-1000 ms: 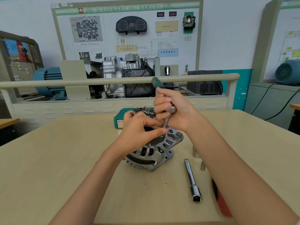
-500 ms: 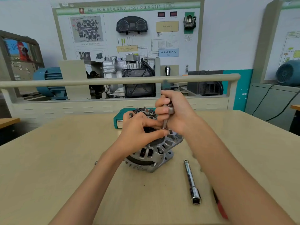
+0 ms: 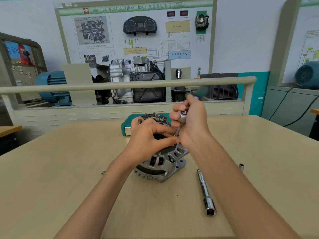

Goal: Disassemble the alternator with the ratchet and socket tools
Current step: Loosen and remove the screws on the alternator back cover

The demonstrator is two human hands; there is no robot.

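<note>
Head view: the right hand (image 3: 190, 121) grips the ratchet (image 3: 182, 116) on the alternator (image 3: 164, 161). The left hand (image 3: 148, 137) steadies it, fingers curled over the top (housing still whole, so most disassembly remains).

Bright, even light; wide-angle bending at edges; slight motion blur overall.

The light wood-grain table (image 3: 60, 178) is carrying the alternator (image 3: 162, 163) at its centre. A chrome extension bar (image 3: 205, 192) is lying to the alternator's right, a small socket (image 3: 241, 167) standing beyond it. A teal tool case (image 3: 126, 128) is sitting behind the alternator.
</note>
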